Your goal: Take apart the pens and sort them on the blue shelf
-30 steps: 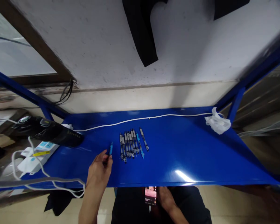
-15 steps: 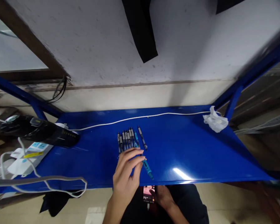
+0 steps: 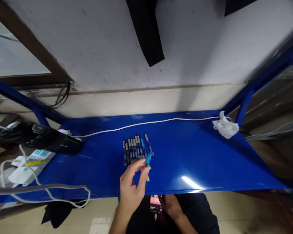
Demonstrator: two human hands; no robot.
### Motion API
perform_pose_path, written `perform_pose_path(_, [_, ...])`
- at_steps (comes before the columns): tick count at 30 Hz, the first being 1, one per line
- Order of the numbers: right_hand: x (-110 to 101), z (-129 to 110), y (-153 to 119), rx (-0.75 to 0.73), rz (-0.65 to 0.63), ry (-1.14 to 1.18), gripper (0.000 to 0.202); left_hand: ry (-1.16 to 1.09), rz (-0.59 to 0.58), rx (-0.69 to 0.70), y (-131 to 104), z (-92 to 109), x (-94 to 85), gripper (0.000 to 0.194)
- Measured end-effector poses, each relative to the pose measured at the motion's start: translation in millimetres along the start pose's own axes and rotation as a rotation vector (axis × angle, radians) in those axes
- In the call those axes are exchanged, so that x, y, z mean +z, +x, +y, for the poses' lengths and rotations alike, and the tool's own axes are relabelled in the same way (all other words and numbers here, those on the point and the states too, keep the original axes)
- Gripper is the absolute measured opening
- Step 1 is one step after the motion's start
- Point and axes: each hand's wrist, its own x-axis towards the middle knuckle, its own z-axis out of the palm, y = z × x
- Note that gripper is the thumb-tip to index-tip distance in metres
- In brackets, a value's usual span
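My left hand (image 3: 133, 184) pinches a blue pen (image 3: 149, 158) between thumb and fingers, just above the front part of the blue table (image 3: 185, 152). The pen's blue end points up and away; its lower part is hidden by my fingers. Just beyond the hand lies a row of several grey-topped pens (image 3: 132, 146), side by side. At the row's right end lie another blue pen (image 3: 143, 143) and, slightly apart, a single grey-topped pen (image 3: 147, 140). Below the table edge, my right hand (image 3: 170, 205) is closed around a lit phone (image 3: 156, 204) with a cable plugged in.
A black cylindrical item (image 3: 58, 141) lies on the left beside a white power strip (image 3: 26, 169) with looping cables. One white cable (image 3: 132, 124) runs along the table's back. Crumpled white tissue (image 3: 225, 125) sits at the right end. Blue posts (image 3: 244, 102) stand at the sides.
The blue pen in my left hand has swung from pointing toward the front right to pointing up and away. My left fingers have shifted their grip. The right hand stays at the phone.
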Motion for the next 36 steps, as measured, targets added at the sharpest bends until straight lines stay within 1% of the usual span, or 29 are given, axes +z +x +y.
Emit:
perform_pose_path(4, [9.3,7.1,1.8,0.001,-0.001,-0.057,0.054,-0.251,-0.052,-0.284,-4.1,0.7,9.8,0.021])
perform_pose_path(6, [10.4,8.0,1.6,0.009,0.009,-0.054,0.053,-0.380,-0.059,-0.407,-4.5,2.0,15.4,0.024])
perform_pose_path(8, [9.9,7.1,1.2,0.023,0.020,-0.063,0.052,-0.475,-0.055,-0.498,-4.5,3.0,20.7,0.030])
perform_pose_path(11, [7.7,4.4,0.8,0.054,-0.005,-0.099,0.051,-0.536,-0.044,-0.566,-4.9,1.0,26.9,0.034])
perform_pose_path(14, [5.8,2.4,0.8,0.068,-0.035,-0.086,0.051,-0.568,-0.060,-0.562,-5.6,-5.7,33.5,0.034])
perform_pose_path(17, [5.4,1.8,0.8,0.075,-0.031,-0.055,0.051,-0.592,-0.096,-0.538,-5.2,-11.4,43.8,0.034])
perform_pose_path(21, [6.7,3.0,0.5,0.076,-0.019,-0.028,0.042,-0.594,-0.136,-0.529,-2.4,-10.9,61.6,0.038])
perform_pose_path(24, [5.7,4.1,-0.7,0.040,0.024,0.056,0.039,-0.574,-0.146,-0.515,-1.7,-9.4,70.9,0.040])
perform_pose_path(27, [0.8,3.8,-2.9,-0.001,0.033,0.152,0.041,-0.571,-0.134,-0.504,-3.8,-12.2,74.4,0.039])
perform_pose_path(31, [-5.6,2.8,-5.4,-0.086,0.034,0.200,0.045,-0.658,-0.064,-0.510,-5.9,-20.0,75.6,0.036])
perform_pose_path(33, [-5.8,3.7,-5.5,-0.058,0.027,0.187,0.045,-0.688,-0.046,-0.489,-4.6,-21.9,75.7,0.038])
perform_pose_path(36, [-2.5,6.4,-4.1,0.010,0.014,0.134,0.043,-0.650,-0.048,-0.453,-1.1,-20.6,74.5,0.040])
